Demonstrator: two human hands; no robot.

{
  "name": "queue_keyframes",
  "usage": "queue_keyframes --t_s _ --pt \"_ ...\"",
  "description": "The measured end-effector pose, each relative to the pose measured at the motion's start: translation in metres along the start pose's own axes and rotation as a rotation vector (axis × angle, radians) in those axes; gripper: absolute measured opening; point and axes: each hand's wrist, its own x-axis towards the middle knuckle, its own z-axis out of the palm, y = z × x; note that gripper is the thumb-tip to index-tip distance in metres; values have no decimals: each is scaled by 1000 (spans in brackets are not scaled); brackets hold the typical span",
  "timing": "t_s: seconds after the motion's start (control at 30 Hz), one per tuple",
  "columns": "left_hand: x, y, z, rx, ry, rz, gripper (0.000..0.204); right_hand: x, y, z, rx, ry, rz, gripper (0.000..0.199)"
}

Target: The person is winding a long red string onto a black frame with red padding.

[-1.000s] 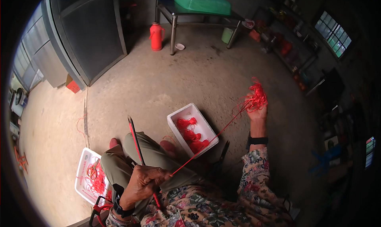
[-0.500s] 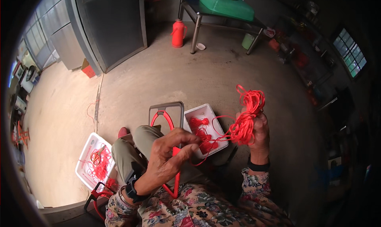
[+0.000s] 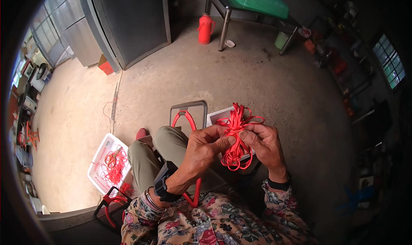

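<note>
A bundle of looped red cord (image 3: pixel 236 121), pinched in at its middle, is between my two hands above my lap. My left hand (image 3: pixel 207 146) grips it from the left, thumb and forefinger closed at the waist of the bundle. From the right my right hand (image 3: pixel 265 145) pinches the same spot, its thumb close to the left one. Loops fan out above and below the fingers. Behind the bundle stands a white bin (image 3: pixel 214 116), mostly hidden by the cord and my hands.
On the floor at the left, a white tray (image 3: pixel 95 168) holds tangled red cord (image 3: pixel 115 172) and scissors (image 3: pixel 112 158). A dark frame with a red band (image 3: pixel 189 112) stands before my knees. Farther off are a red thermos (image 3: pixel 206 30) and a table (image 3: pixel 225 24) bearing a green tub (image 3: pixel 259 3).
My right hand has brought the bundle left and down to meet my left hand. Both now pinch its middle, where before the left held only the strands trailing from it.
</note>
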Motion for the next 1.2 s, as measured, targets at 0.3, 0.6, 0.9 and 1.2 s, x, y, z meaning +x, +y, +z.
queue_keyframes --t_s 0.3,0.6,0.9,1.2 --pt "-4 3 3 24 -3 -77 17 -1 0 -3 -113 -49 -84 27" --pt "-4 5 7 33 -64 -14 23 -8 -4 -4 68 -34 -76 21" --pt "0 -4 4 -92 -82 -45 23 -6 -5 1 -238 89 -338 19" --pt "-4 4 4 127 -32 15 26 -13 -11 8 -367 160 -319 16"
